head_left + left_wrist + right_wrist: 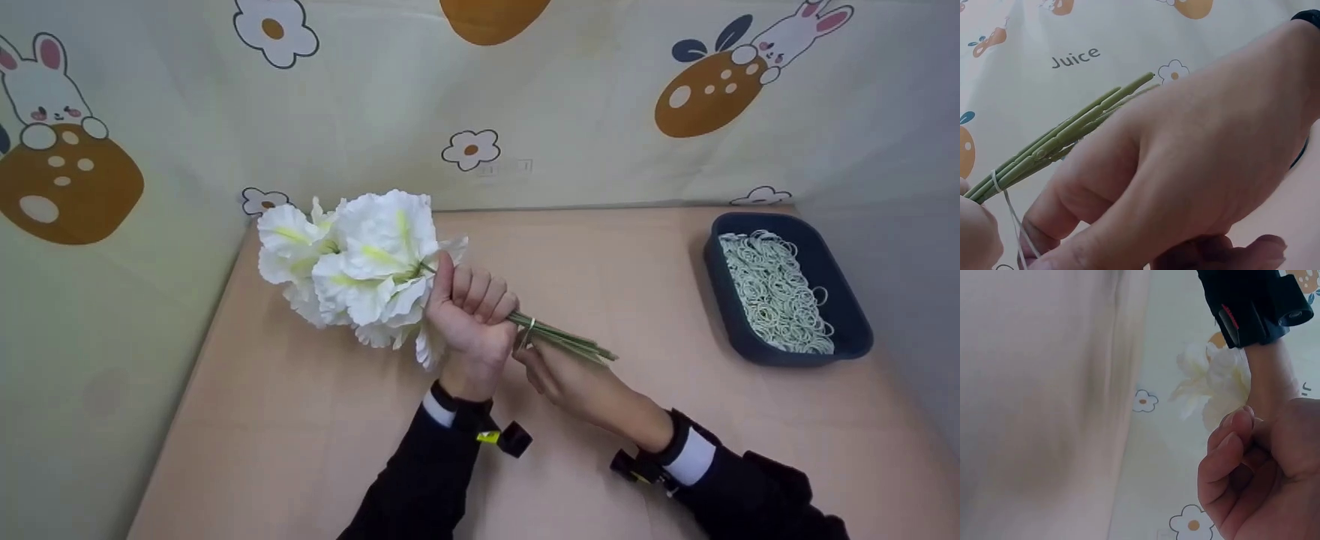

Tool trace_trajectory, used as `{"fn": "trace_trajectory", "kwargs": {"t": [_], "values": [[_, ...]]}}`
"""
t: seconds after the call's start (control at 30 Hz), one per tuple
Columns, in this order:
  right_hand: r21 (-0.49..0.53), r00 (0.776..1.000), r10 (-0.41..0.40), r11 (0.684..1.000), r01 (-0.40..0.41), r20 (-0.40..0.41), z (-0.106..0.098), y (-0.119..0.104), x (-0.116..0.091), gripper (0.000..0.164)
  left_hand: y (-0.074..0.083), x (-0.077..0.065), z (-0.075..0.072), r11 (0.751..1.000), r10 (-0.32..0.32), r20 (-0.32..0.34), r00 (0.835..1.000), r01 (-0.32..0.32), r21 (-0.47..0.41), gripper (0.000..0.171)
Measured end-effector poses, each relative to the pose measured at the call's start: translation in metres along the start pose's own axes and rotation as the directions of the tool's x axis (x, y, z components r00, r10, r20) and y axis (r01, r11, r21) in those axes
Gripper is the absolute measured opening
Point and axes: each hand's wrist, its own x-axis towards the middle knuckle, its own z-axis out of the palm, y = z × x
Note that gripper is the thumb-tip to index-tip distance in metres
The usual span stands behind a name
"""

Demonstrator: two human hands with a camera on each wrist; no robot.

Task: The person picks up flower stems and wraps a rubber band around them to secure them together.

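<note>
In the head view, my left hand (474, 319) grips a bunch of white artificial flowers (375, 259) by the green stems (566, 339), with the blossoms to the left and the stem ends to the lower right. A pale rubber band (996, 181) loops around the stems just past that hand. My right hand (581, 379) is below the stems; in the left wrist view its thumb and fingers pinch the band and draw a stretched loop away from the stems. The right wrist view shows the right hand's curled fingers (1221, 467), while the band is hidden there.
A dark blue plastic bin (847, 319) stands at the right of the table (315, 435), holding a heap of pale rubber bands (776, 292). Behind the table hangs a printed cloth (570, 120) with rabbits and flowers.
</note>
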Motion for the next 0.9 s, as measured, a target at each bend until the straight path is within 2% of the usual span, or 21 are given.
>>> {"fn": "trace_trajectory", "kwargs": {"t": [0.03, 0.07, 0.17, 0.23, 0.33, 0.37, 0.47, 0.57, 0.77, 0.9], "values": [[0.152, 0.997, 0.072, 0.986, -0.071, -0.002, 0.000, -0.003, 0.001, 0.042, 0.001, 0.000, 0.000, 1.000, 0.000, 0.003, 1.000, 0.000, 0.001, 0.066], [0.224, 0.992, 0.123, 0.967, -0.124, 0.017, 0.000, -0.006, 0.001, 0.043, 0.001, 0.000, 0.000, 1.000, -0.001, 0.007, 1.000, 0.001, 0.000, 0.066], [0.286, 0.981, 0.183, 0.938, -0.194, 0.066, -0.002, -0.012, 0.000, 0.042, 0.003, 0.001, -0.001, 1.000, 0.002, 0.030, 1.000, -0.002, 0.004, 0.066], [0.310, 0.978, 0.191, 0.928, -0.208, 0.085, -0.004, -0.014, 0.000, 0.030, 0.004, 0.001, -0.002, 1.000, 0.009, 0.051, 0.999, -0.009, 0.008, 0.066], [0.367, 0.984, 0.161, 0.913, -0.175, 0.070, -0.004, -0.017, -0.001, 0.006, 0.004, 0.002, -0.004, 1.000, 0.022, 0.088, 0.996, -0.023, 0.012, 0.066], [0.385, 0.988, 0.144, 0.910, -0.153, 0.054, -0.004, -0.018, -0.002, 0.004, 0.004, 0.002, -0.005, 0.999, 0.027, 0.099, 0.995, -0.029, 0.014, 0.065], [0.432, 0.994, 0.104, 0.897, -0.089, -0.011, -0.001, -0.022, -0.004, 0.010, 0.002, 0.002, -0.006, 0.999, 0.045, 0.128, 0.991, -0.048, 0.019, 0.065], [0.461, 0.993, 0.099, 0.885, -0.062, -0.058, 0.000, -0.025, -0.005, 0.009, 0.001, 0.002, -0.007, 0.997, 0.065, 0.144, 0.987, -0.071, 0.041, 0.064], [0.512, 0.989, 0.114, 0.858, -0.049, -0.096, 0.001, -0.029, -0.006, 0.008, 0.001, 0.003, -0.006, 0.994, 0.077, 0.170, 0.982, -0.090, 0.069, 0.062], [0.528, 0.988, 0.117, 0.848, -0.047, -0.099, -0.001, -0.031, -0.005, 0.007, 0.003, 0.006, -0.012, 0.994, 0.068, 0.202, 0.977, -0.083, 0.070, 0.062]]}}
